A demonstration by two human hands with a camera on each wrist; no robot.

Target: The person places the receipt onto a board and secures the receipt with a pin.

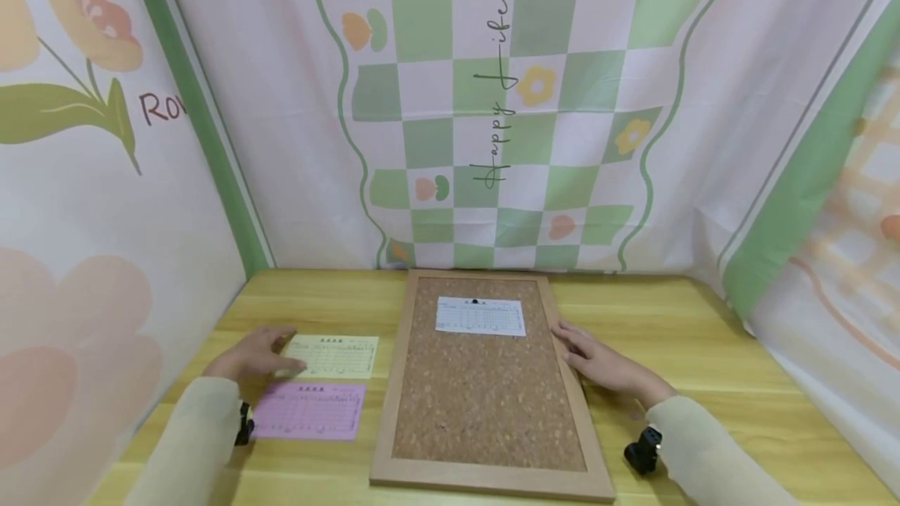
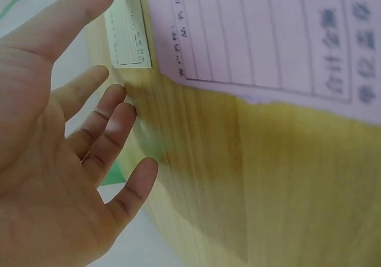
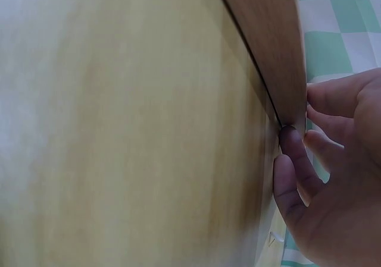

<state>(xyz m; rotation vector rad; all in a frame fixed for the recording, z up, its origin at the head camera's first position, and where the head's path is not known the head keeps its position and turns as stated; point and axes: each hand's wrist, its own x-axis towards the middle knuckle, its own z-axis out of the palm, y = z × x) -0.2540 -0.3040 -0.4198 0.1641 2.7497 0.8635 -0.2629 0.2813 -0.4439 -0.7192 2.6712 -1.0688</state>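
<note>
- Holding fingers spread at the yellow slip (image 1: 337, 356), left hand (image 1: 256, 351) seemed poised for pickup.
- Right hand (image 1: 608, 365), fingers slightly bent, touched the corkboard (image 1: 485, 404).
- A pinch seemed needed next.

There is 1 corkboard (image 1: 485, 404), 1 black pin (image 1: 475, 301) and 1 table (image 1: 703, 342). 1 white slip (image 1: 485, 320), 1 yellow slip (image 1: 337, 358) and 1 pink slip (image 1: 309, 411) make 3 printed slips in all. 1 left hand (image 1: 256, 354) and 1 right hand (image 1: 608, 361) make 2 hands, with 2 sleeves (image 1: 190, 436) (image 1: 710, 443) and 2 black wrist devices (image 1: 244, 424) (image 1: 643, 451). 1 green-checked backdrop (image 1: 422, 22) has 2 yellow flowers (image 1: 537, 86) (image 1: 633, 136) and 1 phrase (image 1: 490, 173) of 2 words.
</note>
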